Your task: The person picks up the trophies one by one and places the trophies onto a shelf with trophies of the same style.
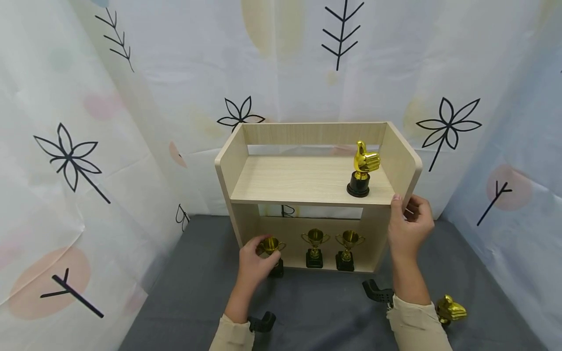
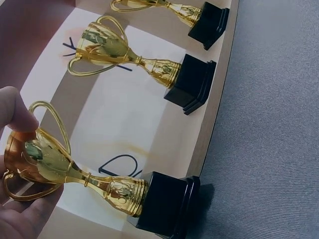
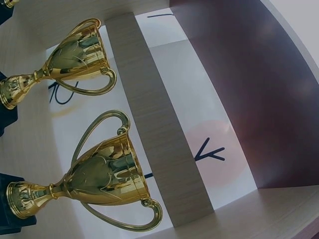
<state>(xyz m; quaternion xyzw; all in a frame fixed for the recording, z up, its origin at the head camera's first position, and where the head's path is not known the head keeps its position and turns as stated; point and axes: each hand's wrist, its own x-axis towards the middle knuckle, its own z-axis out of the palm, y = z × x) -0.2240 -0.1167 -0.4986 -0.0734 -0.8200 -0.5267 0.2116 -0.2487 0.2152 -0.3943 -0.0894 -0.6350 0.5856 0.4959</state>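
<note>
A two-tier wooden shelf [image 1: 290,180] stands before me. At the left of its lower tier, my left hand [image 1: 254,263] grips a gold trophy cup [image 2: 52,162] by its bowl, thumb on one side and fingers on the other. The cup's black base [image 2: 164,201] is at the shelf's front edge. My right hand [image 1: 409,229] holds the right side panel, thumb on its front edge and fingers around the outside. Two more trophy cups, a middle one [image 1: 314,246] and a right one [image 1: 346,248], stand upright on the lower tier.
A gold thumbs-up trophy [image 1: 360,180] stands on the upper tier at the right. Another gold trophy [image 1: 451,308] is on the grey tabletop [image 1: 184,292], partly hidden by my right sleeve. A patterned curtain [image 1: 175,97] surrounds the table behind and at both sides.
</note>
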